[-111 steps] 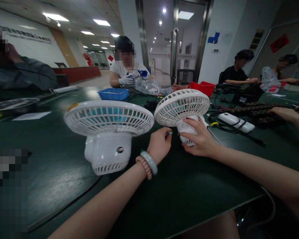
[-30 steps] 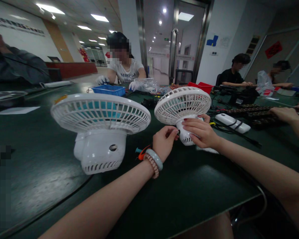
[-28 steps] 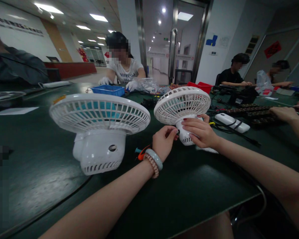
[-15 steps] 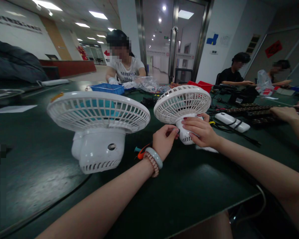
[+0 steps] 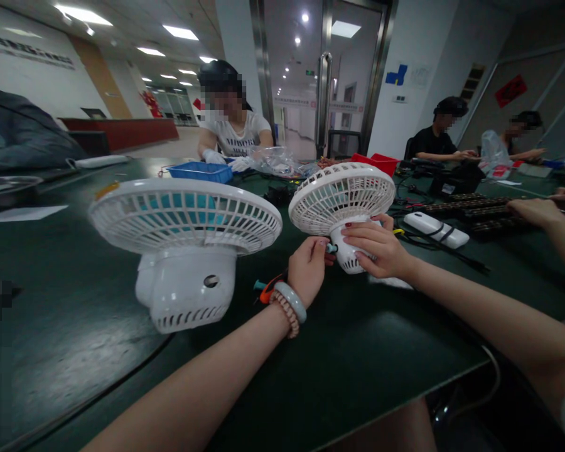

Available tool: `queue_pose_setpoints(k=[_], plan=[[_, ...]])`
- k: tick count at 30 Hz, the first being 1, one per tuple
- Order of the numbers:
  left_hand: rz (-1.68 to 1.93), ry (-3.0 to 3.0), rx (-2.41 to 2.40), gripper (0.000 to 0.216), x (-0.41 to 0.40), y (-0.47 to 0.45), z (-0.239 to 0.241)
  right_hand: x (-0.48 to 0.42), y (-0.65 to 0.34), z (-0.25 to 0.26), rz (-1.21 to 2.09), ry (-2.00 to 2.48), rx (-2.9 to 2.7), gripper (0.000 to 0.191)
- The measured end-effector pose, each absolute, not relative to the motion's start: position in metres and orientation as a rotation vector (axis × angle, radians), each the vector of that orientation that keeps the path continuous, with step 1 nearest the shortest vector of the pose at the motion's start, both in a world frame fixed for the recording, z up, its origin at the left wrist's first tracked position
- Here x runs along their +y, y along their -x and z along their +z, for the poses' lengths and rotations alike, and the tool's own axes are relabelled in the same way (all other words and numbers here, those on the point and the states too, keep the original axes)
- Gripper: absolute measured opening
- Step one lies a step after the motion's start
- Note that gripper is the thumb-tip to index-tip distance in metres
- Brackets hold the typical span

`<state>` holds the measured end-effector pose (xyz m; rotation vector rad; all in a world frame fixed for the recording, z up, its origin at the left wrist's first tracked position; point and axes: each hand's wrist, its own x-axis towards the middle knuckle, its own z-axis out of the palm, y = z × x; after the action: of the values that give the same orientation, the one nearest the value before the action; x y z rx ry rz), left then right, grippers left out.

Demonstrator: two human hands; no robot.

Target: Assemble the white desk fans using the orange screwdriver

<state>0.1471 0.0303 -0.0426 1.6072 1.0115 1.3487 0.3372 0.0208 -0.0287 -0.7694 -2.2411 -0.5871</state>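
My right hand (image 5: 379, 247) is closed round the white motor housing of a small fan (image 5: 343, 201), which lies with its grille tilted up and away. My left hand (image 5: 308, 263) pinches a small light-blue piece (image 5: 331, 248) at the side of that housing, by a dark hole. Whether the piece touches the hole is unclear. On my left a larger white fan (image 5: 186, 282) rests on its housing, with light-blue blades inside the grille and a round hole in its side. An orange and black tool (image 5: 268, 292) with a teal end shows beside my left wrist, partly hidden.
Beyond the fans are a blue tray (image 5: 200, 172), a red tray (image 5: 376, 164) and clear plastic bags. A white, cable-wrapped device (image 5: 435, 230) lies right of the small fan. Another person's hand (image 5: 534, 210) is at the right. The green table (image 5: 358, 358) ends in front of me.
My left fingers have drawn slightly back from the small fan's housing, so the light-blue piece now shows between them and the hole. My right hand keeps its hold.
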Motion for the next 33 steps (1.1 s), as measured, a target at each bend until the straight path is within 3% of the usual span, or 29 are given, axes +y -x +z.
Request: queue_pose_setpoints(k=[6, 10, 17, 33], plan=[[1.31, -1.837, 1.262, 0.023, 0.035, -0.143, -0.045, 0.021, -0.337, -0.029, -0.571, 0.774, -2.241, 0.031], [1.106, -2.096, 1.363, 0.039, 0.036, -0.144, -0.045, 0.022, -0.338, -0.03, -0.564, 0.783, -2.231, 0.03], [0.726, -2.427, 1.374, 0.047, 0.031, -0.145, -0.052, 0.021, -0.339, -0.035, -0.543, 0.772, -2.219, 0.031], [0.095, -2.847, 1.423, 0.039, 0.015, -0.134, -0.028, 0.016, -0.336, -0.039, -0.485, 0.798, -2.189, 0.033]])
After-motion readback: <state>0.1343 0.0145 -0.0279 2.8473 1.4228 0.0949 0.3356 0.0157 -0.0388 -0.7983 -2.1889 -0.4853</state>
